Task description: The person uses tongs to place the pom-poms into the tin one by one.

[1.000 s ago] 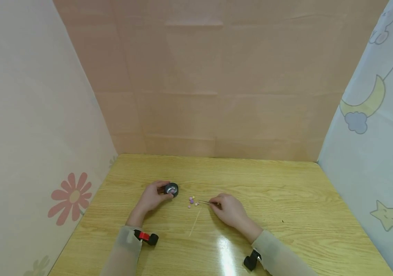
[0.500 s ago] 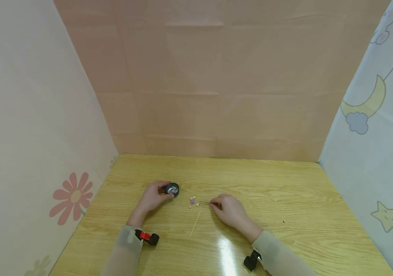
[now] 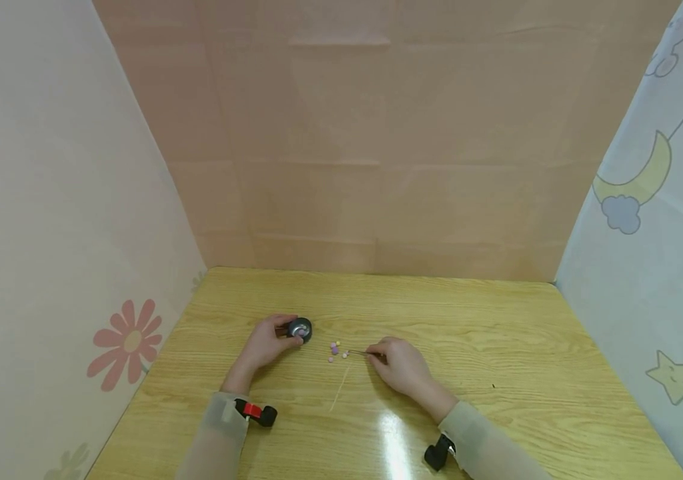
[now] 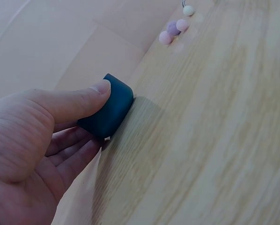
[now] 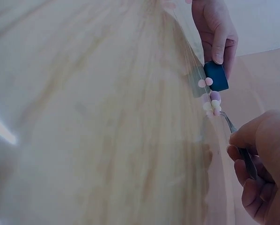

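My left hand (image 3: 264, 345) holds a small dark round cup (image 3: 300, 329), thumb on one side and fingers on the other. The cup is tipped so its mouth shows in the head view, with a shiny inside and something pinkish in it. In the left wrist view the cup (image 4: 113, 110) looks dark teal and sits against the tabletop. My right hand (image 3: 404, 367) pinches metal tweezers (image 3: 360, 352), whose bent tip (image 5: 223, 114) is by a pale little ball (image 3: 344, 355). Whether the tip grips that ball I cannot tell. Purple (image 3: 335, 351), pink (image 3: 330, 360) and yellow (image 3: 338, 343) balls lie close by.
The wooden table (image 3: 437, 307) ends at a peach-coloured backdrop (image 3: 377, 133). Patterned sheets stand on both sides. A tiny dark speck (image 3: 494, 386) lies to the right, and light glares off the table (image 3: 394, 440) near the front.
The tweezers' arms look closer together than one second ago. Tip and pale ball sit very slightly farther right. The left hand and the cup have hardly moved.
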`<state>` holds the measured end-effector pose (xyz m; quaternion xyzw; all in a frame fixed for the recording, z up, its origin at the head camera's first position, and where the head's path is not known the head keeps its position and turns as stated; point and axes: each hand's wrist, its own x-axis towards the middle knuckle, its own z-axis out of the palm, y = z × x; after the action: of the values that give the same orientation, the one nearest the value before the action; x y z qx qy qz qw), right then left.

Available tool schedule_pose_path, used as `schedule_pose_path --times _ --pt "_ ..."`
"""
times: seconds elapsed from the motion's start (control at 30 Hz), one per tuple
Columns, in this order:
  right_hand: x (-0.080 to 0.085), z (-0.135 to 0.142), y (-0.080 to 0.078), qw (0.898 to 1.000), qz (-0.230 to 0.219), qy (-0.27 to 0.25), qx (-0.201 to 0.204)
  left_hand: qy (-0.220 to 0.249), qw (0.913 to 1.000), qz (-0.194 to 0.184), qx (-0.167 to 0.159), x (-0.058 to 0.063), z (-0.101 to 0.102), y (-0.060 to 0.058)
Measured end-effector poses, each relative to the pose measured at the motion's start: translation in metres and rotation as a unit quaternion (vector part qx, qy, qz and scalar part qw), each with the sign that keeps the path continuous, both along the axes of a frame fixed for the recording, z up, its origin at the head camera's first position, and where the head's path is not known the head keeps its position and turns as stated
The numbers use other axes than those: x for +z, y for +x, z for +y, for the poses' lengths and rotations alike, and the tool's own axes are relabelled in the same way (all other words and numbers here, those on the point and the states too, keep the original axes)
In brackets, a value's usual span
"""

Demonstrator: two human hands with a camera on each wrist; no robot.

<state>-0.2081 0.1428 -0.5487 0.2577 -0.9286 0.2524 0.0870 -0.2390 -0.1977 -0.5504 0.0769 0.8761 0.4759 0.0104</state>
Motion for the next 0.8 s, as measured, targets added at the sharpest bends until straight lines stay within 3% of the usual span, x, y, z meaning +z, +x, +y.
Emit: schedule_pose_path --times 0.8 --pt "0.0050 0.0012 0.0007 1.000 0.007 -0.022 -0.005 -0.009 0.9999 -0.001 0.006 0.0000 0.0016 -0.0006"
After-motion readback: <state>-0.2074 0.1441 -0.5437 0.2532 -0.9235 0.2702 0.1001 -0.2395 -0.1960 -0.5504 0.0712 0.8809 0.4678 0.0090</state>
